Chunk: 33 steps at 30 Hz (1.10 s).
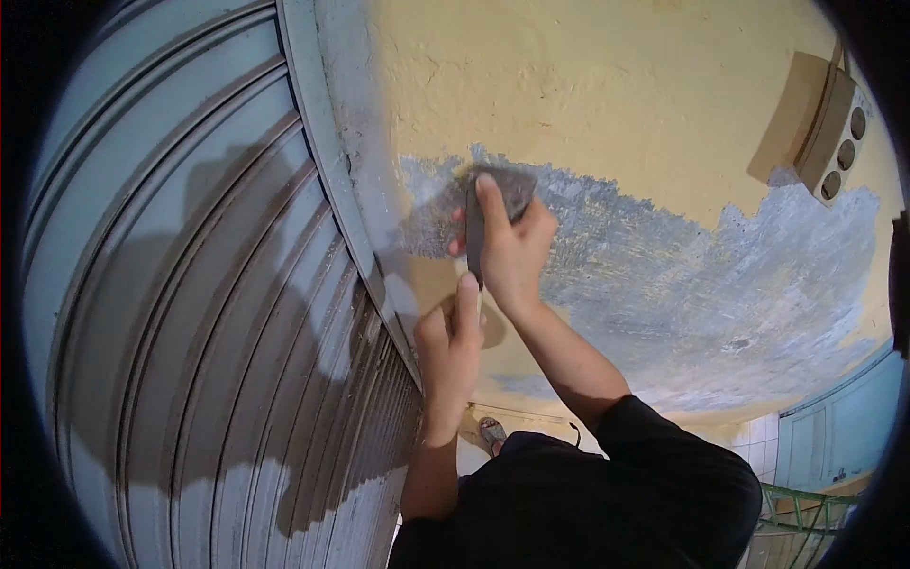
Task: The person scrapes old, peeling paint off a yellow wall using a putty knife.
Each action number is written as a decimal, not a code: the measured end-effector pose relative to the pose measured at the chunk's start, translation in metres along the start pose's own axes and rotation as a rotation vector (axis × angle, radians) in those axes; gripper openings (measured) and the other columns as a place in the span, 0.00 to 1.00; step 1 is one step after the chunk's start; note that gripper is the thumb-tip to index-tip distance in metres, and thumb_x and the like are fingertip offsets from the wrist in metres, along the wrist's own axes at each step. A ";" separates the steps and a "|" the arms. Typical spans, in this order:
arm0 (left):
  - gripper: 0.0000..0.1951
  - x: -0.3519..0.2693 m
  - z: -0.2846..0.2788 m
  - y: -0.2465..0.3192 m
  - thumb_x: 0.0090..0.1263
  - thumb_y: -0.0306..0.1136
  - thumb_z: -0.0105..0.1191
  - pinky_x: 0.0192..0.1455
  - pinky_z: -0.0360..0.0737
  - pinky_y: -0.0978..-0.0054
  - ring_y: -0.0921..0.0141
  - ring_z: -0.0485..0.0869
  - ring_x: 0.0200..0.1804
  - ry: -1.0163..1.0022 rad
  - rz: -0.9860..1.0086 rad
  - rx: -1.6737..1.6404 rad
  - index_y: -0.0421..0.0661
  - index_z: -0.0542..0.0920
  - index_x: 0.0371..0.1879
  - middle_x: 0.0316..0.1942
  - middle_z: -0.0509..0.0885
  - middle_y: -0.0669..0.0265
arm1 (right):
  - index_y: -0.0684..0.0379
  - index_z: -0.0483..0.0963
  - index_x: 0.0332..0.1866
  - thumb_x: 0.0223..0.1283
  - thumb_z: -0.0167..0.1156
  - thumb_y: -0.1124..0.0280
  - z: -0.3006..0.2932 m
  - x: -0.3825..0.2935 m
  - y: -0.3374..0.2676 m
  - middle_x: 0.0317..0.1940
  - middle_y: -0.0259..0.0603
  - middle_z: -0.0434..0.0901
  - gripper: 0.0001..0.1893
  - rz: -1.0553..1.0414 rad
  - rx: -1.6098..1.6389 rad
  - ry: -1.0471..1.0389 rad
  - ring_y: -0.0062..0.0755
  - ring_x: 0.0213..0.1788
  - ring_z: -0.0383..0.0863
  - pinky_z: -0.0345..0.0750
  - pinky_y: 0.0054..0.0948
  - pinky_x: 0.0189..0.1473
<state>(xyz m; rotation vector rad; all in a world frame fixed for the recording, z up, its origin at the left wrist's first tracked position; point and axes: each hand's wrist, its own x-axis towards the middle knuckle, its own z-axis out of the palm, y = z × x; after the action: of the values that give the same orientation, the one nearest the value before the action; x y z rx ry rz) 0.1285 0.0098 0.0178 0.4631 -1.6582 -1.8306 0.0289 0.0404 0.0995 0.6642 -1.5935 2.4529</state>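
My left hand [451, 341] is wrapped around the pale handle of a broad-bladed metal scraping tool [517, 183], its thumb along the handle. Higher up, my right hand [515, 249] grips the dark blade, thumb pressed on its face and fingertips showing past its left edge. Whether the tool is a scraper or a cleaver-like knife, I cannot tell. The blade's top end lies at the upper border of a bare grey patch [625, 284] on a yellow painted wall [569, 85]. Ragged paint edges and yellow streaks mark the patch.
A ribbed metal roller shutter [163, 299] and its frame [338, 199] stand close on the left. On the right wall hangs a socket block [828, 146] with a cable. A sandalled foot [492, 432], blue cabinet door [828, 434] and green metal rack [810, 508] appear below.
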 end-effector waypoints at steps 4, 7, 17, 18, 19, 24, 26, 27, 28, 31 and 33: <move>0.28 0.012 -0.004 0.029 0.86 0.48 0.54 0.28 0.67 0.73 0.79 0.70 0.23 -0.027 -0.052 0.006 0.38 0.79 0.24 0.17 0.72 0.73 | 0.70 0.78 0.43 0.77 0.64 0.65 0.010 0.010 -0.014 0.27 0.48 0.85 0.14 -0.017 0.024 -0.016 0.30 0.19 0.83 0.78 0.30 0.18; 0.28 -0.003 -0.005 -0.009 0.86 0.48 0.53 0.28 0.66 0.73 0.80 0.70 0.24 -0.009 -0.021 0.003 0.38 0.79 0.23 0.17 0.72 0.73 | 0.69 0.77 0.41 0.77 0.64 0.65 -0.002 -0.005 0.013 0.27 0.47 0.85 0.14 0.015 0.018 0.014 0.30 0.18 0.82 0.77 0.30 0.18; 0.28 0.007 -0.011 0.014 0.86 0.48 0.54 0.31 0.69 0.71 0.78 0.70 0.25 -0.003 -0.034 0.009 0.38 0.79 0.24 0.18 0.72 0.71 | 0.70 0.78 0.43 0.77 0.64 0.65 0.013 -0.001 -0.001 0.26 0.47 0.84 0.14 0.017 0.017 0.000 0.30 0.18 0.82 0.77 0.30 0.19; 0.28 0.003 -0.009 0.003 0.86 0.48 0.54 0.31 0.69 0.71 0.78 0.70 0.25 0.001 -0.028 0.007 0.38 0.79 0.24 0.18 0.72 0.71 | 0.70 0.78 0.43 0.77 0.64 0.65 0.008 -0.005 0.006 0.26 0.47 0.84 0.14 0.013 0.020 -0.006 0.30 0.18 0.82 0.77 0.30 0.19; 0.28 -0.003 -0.007 -0.011 0.86 0.48 0.53 0.30 0.69 0.71 0.78 0.70 0.25 0.003 -0.027 -0.028 0.38 0.79 0.24 0.18 0.72 0.71 | 0.70 0.78 0.43 0.76 0.64 0.65 0.001 -0.011 0.016 0.26 0.46 0.84 0.14 0.014 0.028 0.005 0.30 0.18 0.82 0.77 0.30 0.19; 0.29 0.009 -0.009 0.015 0.86 0.50 0.54 0.29 0.68 0.71 0.79 0.70 0.25 0.012 0.008 0.019 0.37 0.79 0.24 0.17 0.72 0.73 | 0.70 0.79 0.38 0.78 0.62 0.68 0.014 0.000 -0.002 0.24 0.46 0.84 0.14 0.038 -0.027 0.011 0.30 0.16 0.81 0.76 0.30 0.18; 0.29 0.014 -0.016 0.030 0.85 0.50 0.54 0.29 0.68 0.71 0.78 0.70 0.25 -0.013 -0.041 0.015 0.37 0.79 0.24 0.18 0.73 0.73 | 0.70 0.79 0.38 0.78 0.62 0.68 0.024 0.008 -0.008 0.23 0.46 0.84 0.14 -0.022 0.054 0.017 0.30 0.16 0.81 0.77 0.30 0.18; 0.29 0.017 -0.018 0.031 0.85 0.50 0.54 0.29 0.68 0.70 0.78 0.71 0.25 -0.031 -0.086 0.012 0.36 0.79 0.24 0.18 0.73 0.72 | 0.70 0.79 0.38 0.78 0.62 0.68 0.022 0.007 -0.003 0.23 0.46 0.84 0.14 -0.023 0.054 0.015 0.30 0.16 0.81 0.77 0.30 0.18; 0.30 0.014 -0.020 0.022 0.85 0.51 0.54 0.30 0.69 0.69 0.76 0.71 0.24 -0.022 -0.090 0.022 0.36 0.79 0.24 0.18 0.75 0.71 | 0.70 0.79 0.39 0.77 0.63 0.67 0.017 0.002 0.002 0.24 0.46 0.84 0.14 0.001 0.028 0.007 0.30 0.17 0.81 0.76 0.30 0.18; 0.30 -0.005 -0.012 0.001 0.85 0.51 0.55 0.29 0.68 0.70 0.76 0.71 0.24 0.034 -0.018 -0.056 0.36 0.79 0.24 0.18 0.74 0.71 | 0.70 0.79 0.40 0.76 0.64 0.66 0.010 -0.012 0.016 0.25 0.46 0.84 0.14 0.029 0.002 0.000 0.31 0.17 0.81 0.76 0.29 0.19; 0.30 -0.001 -0.015 -0.005 0.85 0.51 0.55 0.30 0.68 0.70 0.76 0.71 0.25 0.034 -0.059 0.001 0.35 0.80 0.24 0.18 0.74 0.69 | 0.70 0.79 0.40 0.76 0.64 0.66 0.008 -0.011 0.022 0.24 0.46 0.85 0.15 0.037 0.004 0.001 0.31 0.17 0.81 0.76 0.29 0.19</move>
<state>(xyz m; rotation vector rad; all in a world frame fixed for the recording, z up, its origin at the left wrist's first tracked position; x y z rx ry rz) 0.1377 -0.0010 0.0101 0.5459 -1.6390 -1.8534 0.0330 0.0246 0.0792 0.6391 -1.6156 2.4823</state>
